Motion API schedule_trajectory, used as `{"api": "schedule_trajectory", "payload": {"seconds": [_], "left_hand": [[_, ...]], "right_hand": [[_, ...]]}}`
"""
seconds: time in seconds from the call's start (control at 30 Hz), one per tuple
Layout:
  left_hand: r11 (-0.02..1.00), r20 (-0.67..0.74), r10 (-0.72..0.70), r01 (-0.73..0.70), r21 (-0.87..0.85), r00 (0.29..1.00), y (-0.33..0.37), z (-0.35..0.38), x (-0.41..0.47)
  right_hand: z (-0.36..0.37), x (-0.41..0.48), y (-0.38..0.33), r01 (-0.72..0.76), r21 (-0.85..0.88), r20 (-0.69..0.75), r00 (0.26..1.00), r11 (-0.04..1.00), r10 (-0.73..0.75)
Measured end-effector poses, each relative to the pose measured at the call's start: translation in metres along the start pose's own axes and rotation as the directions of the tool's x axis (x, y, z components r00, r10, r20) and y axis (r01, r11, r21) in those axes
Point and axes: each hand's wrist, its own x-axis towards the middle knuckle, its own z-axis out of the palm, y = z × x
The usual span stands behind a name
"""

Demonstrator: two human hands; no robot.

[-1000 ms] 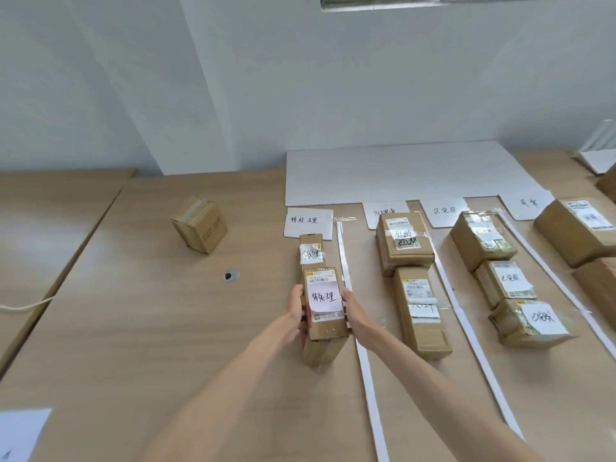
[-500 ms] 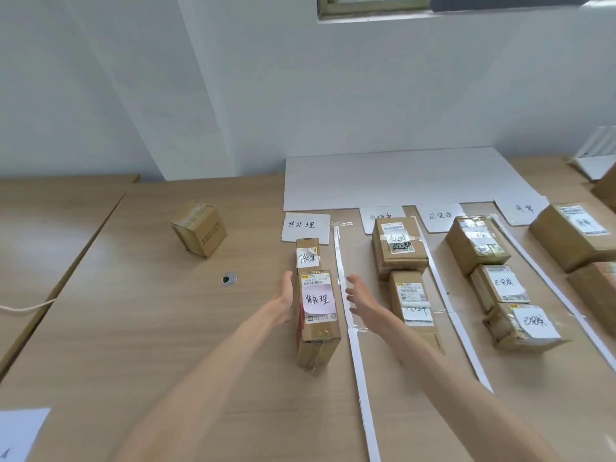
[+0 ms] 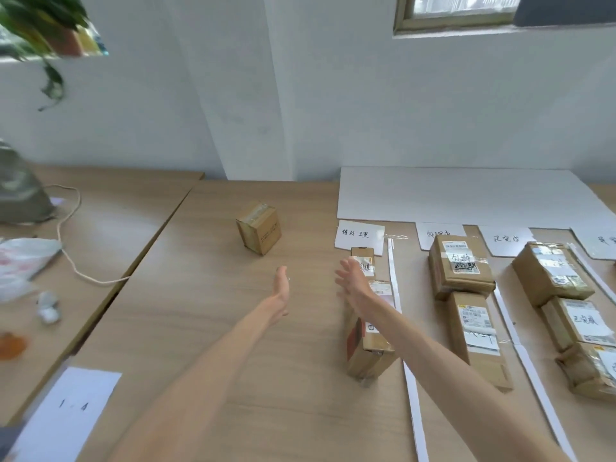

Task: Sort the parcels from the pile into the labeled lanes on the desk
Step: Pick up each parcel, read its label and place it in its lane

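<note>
While reaching over the worktop [image 3: 200, 321], holding both grips flat and wide open, left hand [image 3: 281, 295] and right hand [image 3: 353, 283] carrying nothing. Sitting alone ahead, left of the first lane [image 3: 373, 405]: a small parcel [image 3: 258, 231]. Lying in that lane beside a white strip [image 3: 395, 288]: a long parcel [image 3: 368, 348], right arm [image 3: 433, 355] crossing over and hiding its label. Gripping that parcel a second ago; now hanging off it, further left.

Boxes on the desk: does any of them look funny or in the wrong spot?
Yes. One small box sits alone, left of the first label, turned crooked and outside every lane. It seems not yet sorted. Below the third label, the nearest parcel looks crumpled, unlike the neater ones behind it.
</note>
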Motion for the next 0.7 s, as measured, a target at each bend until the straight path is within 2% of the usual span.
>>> {"api": "schedule_trajectory", "payload": {"seconds": [0.2,0.43,0.7], "left_hand": [[0.999,-0.049,-0.032,0.03,-0.042,0.998,-0.008,-0.09,0.032],[0.994,-0.051,-0.059,0.054,-0.097,0.997,0.001,-0.198,0.102],[0.998,-0.027,-0.064,0.064,-0.012,0.998,0.059,-0.267,0.21]], "right_hand": [[0.081,0.018,0.025,-0.081,-0.073,0.06,0.995,0.994,0.086],[0.164,0.071,0.031,-0.139,-0.074,-0.016,0.99,0.987,0.138],[0.227,0.163,0.002,-0.186,-0.016,-0.119,0.976,0.982,0.183]]}}
